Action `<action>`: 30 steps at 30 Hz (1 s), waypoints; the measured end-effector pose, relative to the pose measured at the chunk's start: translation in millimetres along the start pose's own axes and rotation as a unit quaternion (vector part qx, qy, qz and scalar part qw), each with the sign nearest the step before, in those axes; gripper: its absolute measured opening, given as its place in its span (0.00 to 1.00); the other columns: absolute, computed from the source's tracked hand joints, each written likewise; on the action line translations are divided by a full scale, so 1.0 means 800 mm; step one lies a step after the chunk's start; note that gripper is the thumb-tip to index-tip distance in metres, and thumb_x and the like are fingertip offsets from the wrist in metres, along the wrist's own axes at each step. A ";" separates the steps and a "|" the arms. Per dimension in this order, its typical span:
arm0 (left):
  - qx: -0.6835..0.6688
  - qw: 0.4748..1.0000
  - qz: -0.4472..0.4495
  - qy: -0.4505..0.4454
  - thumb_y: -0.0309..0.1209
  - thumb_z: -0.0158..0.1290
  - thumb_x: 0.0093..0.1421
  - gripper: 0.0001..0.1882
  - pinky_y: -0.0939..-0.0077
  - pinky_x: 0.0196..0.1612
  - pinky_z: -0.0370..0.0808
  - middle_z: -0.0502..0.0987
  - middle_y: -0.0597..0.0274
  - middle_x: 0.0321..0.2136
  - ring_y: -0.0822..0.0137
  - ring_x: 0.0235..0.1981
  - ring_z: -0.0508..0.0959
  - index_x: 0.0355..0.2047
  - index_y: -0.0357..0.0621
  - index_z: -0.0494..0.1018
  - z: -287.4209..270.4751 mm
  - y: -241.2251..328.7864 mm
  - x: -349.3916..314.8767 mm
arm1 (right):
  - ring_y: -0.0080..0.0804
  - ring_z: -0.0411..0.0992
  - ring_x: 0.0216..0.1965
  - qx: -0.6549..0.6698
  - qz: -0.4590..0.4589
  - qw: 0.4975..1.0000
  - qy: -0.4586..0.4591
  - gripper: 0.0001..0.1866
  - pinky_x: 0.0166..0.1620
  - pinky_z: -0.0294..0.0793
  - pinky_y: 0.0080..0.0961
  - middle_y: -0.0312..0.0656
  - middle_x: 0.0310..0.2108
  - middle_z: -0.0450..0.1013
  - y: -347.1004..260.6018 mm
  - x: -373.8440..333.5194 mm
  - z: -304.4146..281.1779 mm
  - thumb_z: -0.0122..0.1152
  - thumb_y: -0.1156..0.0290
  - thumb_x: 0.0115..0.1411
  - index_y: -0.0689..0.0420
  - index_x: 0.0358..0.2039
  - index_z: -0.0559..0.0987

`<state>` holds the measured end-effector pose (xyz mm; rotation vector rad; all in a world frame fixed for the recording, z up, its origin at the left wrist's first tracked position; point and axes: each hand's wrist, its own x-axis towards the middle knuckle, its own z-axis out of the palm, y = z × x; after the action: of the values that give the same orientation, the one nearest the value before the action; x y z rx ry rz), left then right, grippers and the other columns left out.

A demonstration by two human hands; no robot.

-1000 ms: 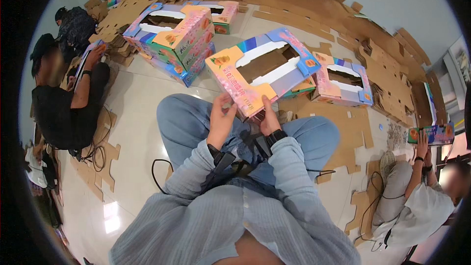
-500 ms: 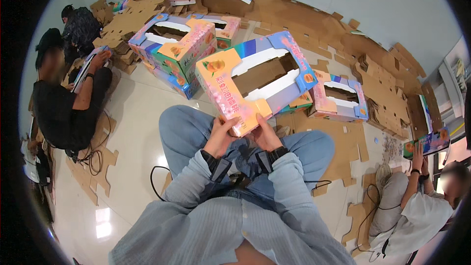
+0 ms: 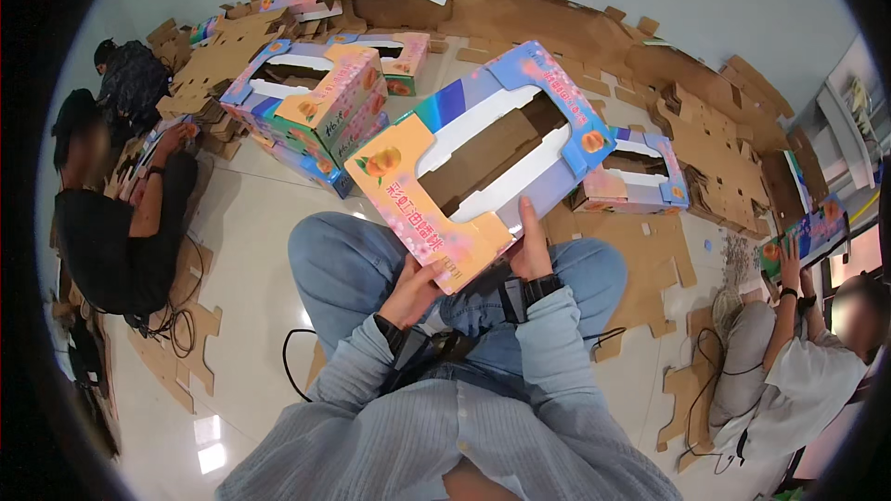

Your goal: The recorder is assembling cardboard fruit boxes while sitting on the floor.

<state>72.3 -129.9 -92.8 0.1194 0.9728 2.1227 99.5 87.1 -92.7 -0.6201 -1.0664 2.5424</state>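
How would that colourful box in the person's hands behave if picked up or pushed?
The colourful box is probably light for its size: it looks hollow, made of cardboard. It should feel fairly stiff, as it looks crisply folded. Being flat-sided, it would likely slide, not roll.

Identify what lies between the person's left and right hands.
In the head view, the orange end of the box lies between the left hand and the right hand.
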 end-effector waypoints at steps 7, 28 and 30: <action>0.223 0.969 -0.109 0.007 0.36 0.46 0.66 0.26 0.67 0.59 0.64 0.64 0.59 0.57 0.68 0.58 0.65 0.62 0.42 0.55 0.003 0.015 -0.010 | 0.35 0.66 0.52 -0.032 -0.141 0.989 0.027 0.35 0.54 0.66 0.32 0.47 0.51 0.67 -0.021 -0.012 0.014 0.64 0.62 0.56 0.65 0.57 0.61; 0.521 0.713 0.437 0.169 0.33 0.65 0.46 0.54 0.57 0.62 0.54 0.54 0.40 0.56 0.45 0.60 0.56 0.63 0.30 0.41 0.191 0.123 0.050 | 0.59 0.55 0.56 -0.476 -0.381 0.786 0.100 0.61 0.58 0.56 0.47 0.60 0.55 0.55 0.012 -0.074 0.112 0.79 0.60 0.34 0.66 0.61 0.48; 0.523 0.712 0.440 0.160 0.33 0.65 0.47 0.53 0.57 0.62 0.55 0.54 0.40 0.56 0.45 0.60 0.56 0.63 0.31 0.41 0.189 0.121 0.047 | 0.59 0.55 0.56 -0.485 -0.381 0.781 0.097 0.61 0.58 0.56 0.47 0.60 0.55 0.55 0.017 -0.075 0.107 0.79 0.59 0.34 0.67 0.61 0.48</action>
<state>43.3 -51.4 70.7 0.9674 2.6673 2.0371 106.3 0.2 -32.5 -0.4824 -2.0040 1.0968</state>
